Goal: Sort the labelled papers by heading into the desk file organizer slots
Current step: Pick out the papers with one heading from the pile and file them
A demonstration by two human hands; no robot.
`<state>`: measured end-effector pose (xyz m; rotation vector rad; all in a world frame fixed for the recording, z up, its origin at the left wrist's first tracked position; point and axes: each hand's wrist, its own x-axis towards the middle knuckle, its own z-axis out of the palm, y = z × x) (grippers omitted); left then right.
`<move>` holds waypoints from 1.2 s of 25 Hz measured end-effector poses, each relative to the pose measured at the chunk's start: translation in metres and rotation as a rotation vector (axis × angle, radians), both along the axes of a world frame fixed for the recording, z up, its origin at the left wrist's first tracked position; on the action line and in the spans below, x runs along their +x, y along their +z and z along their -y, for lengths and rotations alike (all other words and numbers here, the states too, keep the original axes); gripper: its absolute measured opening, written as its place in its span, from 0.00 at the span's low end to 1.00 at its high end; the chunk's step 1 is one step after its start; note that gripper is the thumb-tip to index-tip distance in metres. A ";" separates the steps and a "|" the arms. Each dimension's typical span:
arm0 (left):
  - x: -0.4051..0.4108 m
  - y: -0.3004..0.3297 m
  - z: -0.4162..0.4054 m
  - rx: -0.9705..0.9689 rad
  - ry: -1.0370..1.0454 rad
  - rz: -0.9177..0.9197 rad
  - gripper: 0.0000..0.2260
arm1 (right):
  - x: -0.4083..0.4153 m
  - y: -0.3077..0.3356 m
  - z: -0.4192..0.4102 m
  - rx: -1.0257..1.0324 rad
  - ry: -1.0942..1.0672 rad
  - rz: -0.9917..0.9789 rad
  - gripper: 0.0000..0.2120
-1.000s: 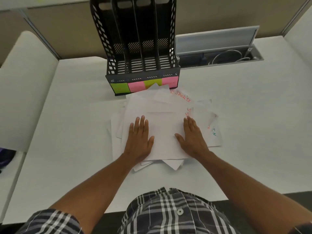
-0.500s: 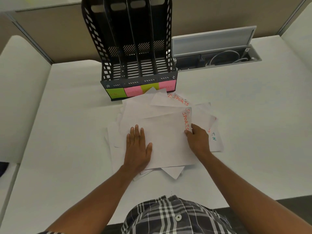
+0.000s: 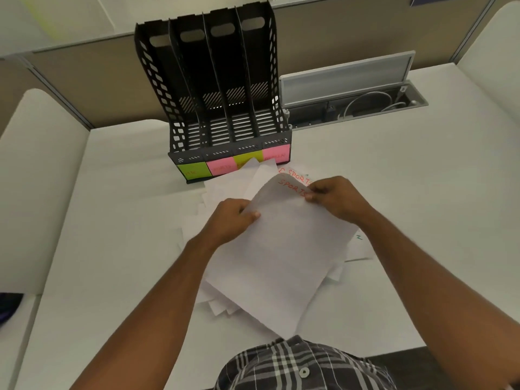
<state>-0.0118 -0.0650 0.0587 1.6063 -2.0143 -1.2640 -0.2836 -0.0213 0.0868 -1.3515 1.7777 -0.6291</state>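
A: Where is the sheet, and how do your hands stand to it?

B: The sheet headed SPORTS [image 3: 284,249] is raised off the pile of papers [image 3: 225,190], tilted, its lower corner toward your shirt [image 3: 304,367]. Your left hand [image 3: 233,220] pinches its left edge, thumb on top and fingers curled beneath. Your right hand [image 3: 337,199] pinches its upper right corner, just beside the red heading. So the sheet spans the space between both hands.

A: And the rest of the papers?

B: They lie fanned on the white worktop [image 3: 422,192], beneath and around the held sheet. A second sheet with a red SPORTS heading [image 3: 295,175] shows just beyond your right hand.

A: Where is the file organizer?

B: The black file organizer [image 3: 216,88] stands upright past the pile, four slots open toward you. Its front carries sticky labels: green [image 3: 194,171], pink [image 3: 222,167], green [image 3: 246,160], pink [image 3: 275,156]. Paper corners overlap the middle labels. The label writing is too faint to read.

A: Anything behind it?

B: An open cable tray [image 3: 354,102] with cords sits to the right of the organizer.
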 end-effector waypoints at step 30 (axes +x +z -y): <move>0.031 -0.041 -0.067 0.282 0.648 -0.558 0.15 | 0.043 -0.066 -0.068 0.028 -0.633 0.294 0.13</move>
